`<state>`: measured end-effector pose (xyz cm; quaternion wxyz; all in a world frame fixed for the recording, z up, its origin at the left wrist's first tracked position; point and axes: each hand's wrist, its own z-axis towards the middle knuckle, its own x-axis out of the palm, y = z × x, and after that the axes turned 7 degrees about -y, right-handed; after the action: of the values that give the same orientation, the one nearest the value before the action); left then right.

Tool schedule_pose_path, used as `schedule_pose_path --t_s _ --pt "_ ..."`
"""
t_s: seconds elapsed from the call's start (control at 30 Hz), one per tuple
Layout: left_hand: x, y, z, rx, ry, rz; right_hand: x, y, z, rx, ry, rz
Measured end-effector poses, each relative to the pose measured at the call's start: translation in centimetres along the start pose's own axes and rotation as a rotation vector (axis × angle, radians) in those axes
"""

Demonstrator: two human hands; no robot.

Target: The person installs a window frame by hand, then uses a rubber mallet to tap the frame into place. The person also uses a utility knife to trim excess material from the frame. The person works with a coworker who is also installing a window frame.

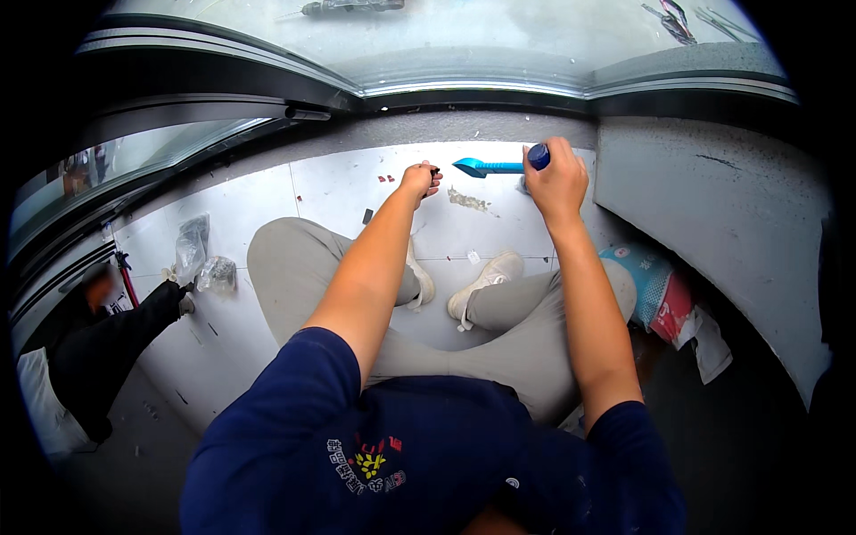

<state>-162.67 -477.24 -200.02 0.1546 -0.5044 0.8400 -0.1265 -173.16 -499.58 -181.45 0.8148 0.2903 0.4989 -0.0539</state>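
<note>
bags (203, 259), clear plastic, crumpled, on the floor (339, 192) at far left beside another person's dark sleeve. left hand (419, 180): grip pinched shut on a small dark piece, too small to identify, held just above the floor near a smear of grey residue (467, 200). scraper (497, 164), blue: right hand (556, 181) fisted around its handle, blade pointing left, low to the floor, likely angled for scraping. package (662, 299), soft, light blue and red, against the grey wall at right.

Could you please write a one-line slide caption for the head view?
Seated on pale floor tiles, right hand grips a blue tool; left hand pinches something small and dark.
</note>
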Motion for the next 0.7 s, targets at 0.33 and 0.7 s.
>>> schedule_pose_path --t_s 0.33,0.7 --pt "-0.8 -0.2 6.2 0.005 0.022 0.355 6.8 -0.6 6.7 -0.053 0.334 -0.076" --pt "-0.6 -2.2 6.6 0.279 -0.122 0.092 5.9 -2.1 9.1 0.144 0.466 -0.1"
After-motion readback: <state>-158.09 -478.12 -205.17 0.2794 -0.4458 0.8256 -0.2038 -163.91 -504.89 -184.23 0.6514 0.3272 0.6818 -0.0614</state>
